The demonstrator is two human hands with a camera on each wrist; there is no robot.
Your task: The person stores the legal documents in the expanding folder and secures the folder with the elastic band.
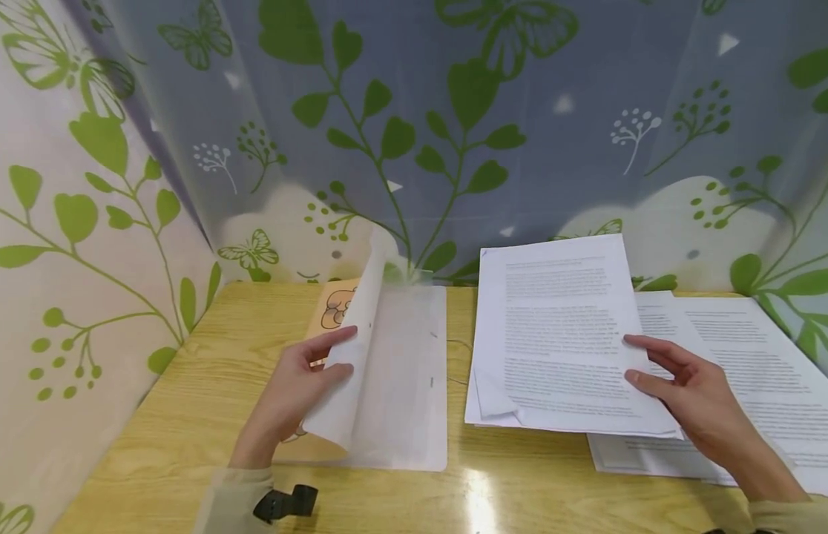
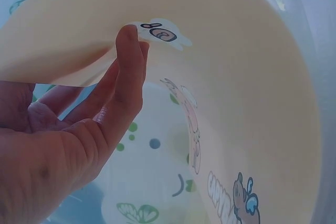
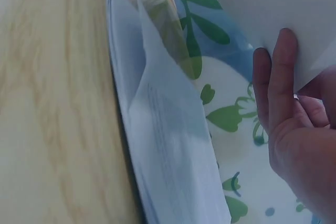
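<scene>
A folder with a peach cover point(image 1: 330, 304) printed with cartoon animals lies on the table at centre left. My left hand point(image 1: 297, 389) pinches the cover's free edge, which curls up and leftward off a translucent inner sheet point(image 1: 403, 393). In the left wrist view, the fingers point(image 2: 128, 72) press against the cartoon side of the cover point(image 2: 257, 82). On the right, my right hand point(image 1: 691, 397) pinches the right edge of printed sheets point(image 1: 554, 334). The right wrist view shows its fingers point(image 3: 283, 72) behind the raised page. One lower left corner of these sheets is folded.
More printed pages point(image 1: 741, 386) lie spread at the right, partly beneath the held sheets. A thin pale strip point(image 1: 458, 380) sticks out between folder and sheets. A patterned curtain point(image 1: 401, 133) borders the wooden table point(image 1: 180, 430) at the back and left.
</scene>
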